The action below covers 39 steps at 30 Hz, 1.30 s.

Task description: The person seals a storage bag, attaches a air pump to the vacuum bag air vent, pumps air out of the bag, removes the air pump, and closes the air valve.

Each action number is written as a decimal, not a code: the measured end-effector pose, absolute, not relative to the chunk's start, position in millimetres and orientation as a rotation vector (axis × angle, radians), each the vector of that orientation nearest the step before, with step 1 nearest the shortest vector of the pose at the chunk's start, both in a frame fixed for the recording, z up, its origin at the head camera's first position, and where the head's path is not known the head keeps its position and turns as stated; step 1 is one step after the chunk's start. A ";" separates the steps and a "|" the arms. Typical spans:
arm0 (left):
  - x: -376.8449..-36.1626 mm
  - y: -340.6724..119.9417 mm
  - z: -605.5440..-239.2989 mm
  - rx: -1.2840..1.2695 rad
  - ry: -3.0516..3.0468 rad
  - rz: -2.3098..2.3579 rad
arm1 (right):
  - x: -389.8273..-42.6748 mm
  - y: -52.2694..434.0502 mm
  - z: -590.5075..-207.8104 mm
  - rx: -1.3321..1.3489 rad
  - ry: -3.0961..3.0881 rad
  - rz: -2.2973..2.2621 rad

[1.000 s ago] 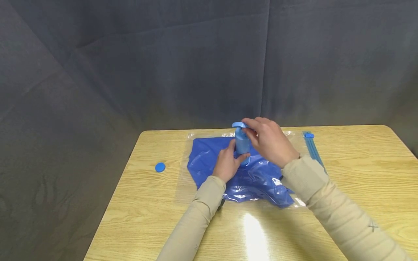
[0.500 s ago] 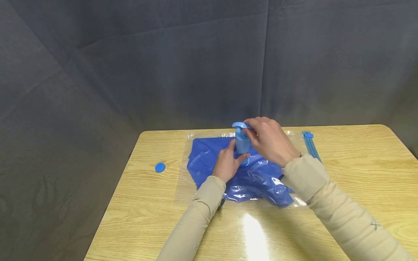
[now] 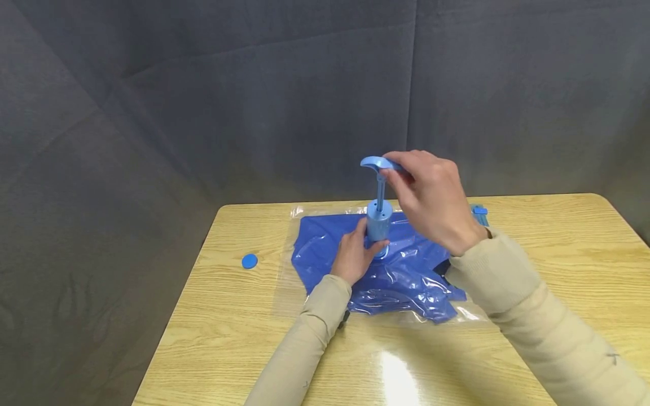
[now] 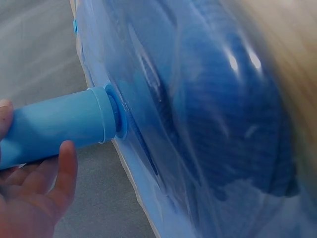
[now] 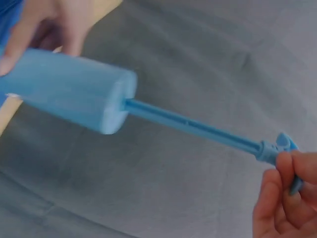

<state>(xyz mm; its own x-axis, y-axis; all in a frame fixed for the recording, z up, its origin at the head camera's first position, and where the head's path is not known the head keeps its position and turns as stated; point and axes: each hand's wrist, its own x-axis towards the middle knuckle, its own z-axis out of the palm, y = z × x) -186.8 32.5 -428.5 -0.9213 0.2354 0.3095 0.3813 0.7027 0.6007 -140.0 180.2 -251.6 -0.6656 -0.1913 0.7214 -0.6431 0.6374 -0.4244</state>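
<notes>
A light-blue hand pump [image 3: 379, 221] stands upright on the valve [image 4: 117, 111] of a clear vacuum storage bag [image 3: 325, 237] with blue fabric inside. My left hand [image 3: 352, 255] grips the pump's cylinder low down, thumb on one side and fingers on the other. With thumb and fingers, my right hand [image 3: 431, 197] pinches the pump's curved handle [image 3: 377, 163], which stands well above the cylinder. In the right wrist view the long plunger rod [image 5: 193, 126] is drawn out of the cylinder's end.
A round blue cap [image 3: 249, 261] lies on the wooden table [image 3: 218, 327] to the left of the bag. The bag's blue zip slider [image 3: 479, 210] is at its far right corner. A dark grey cloth [image 3: 284, 113] hangs behind the table.
My right hand has risen with the pump handle, and the plunger rod now shows between handle and cylinder. My left hand has stayed on the cylinder.
</notes>
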 end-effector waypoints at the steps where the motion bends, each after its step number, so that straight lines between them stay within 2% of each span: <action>1: -186.9 32.6 -428.9 -0.494 -2.705 -1.022 | -138.6 179.7 -248.1 0.638 -2.177 0.927; 7: -185.5 32.6 -428.5 -0.490 -2.722 -1.021 | -133.0 179.4 -232.6 0.592 -2.018 1.000; 21: -188.3 29.5 -426.4 -0.501 -2.710 -1.035 | -133.1 181.1 -222.9 0.731 -1.961 0.934; 39: -185.3 28.9 -425.8 -0.474 -2.730 -1.037 | -138.2 181.4 -236.6 0.720 -2.007 0.913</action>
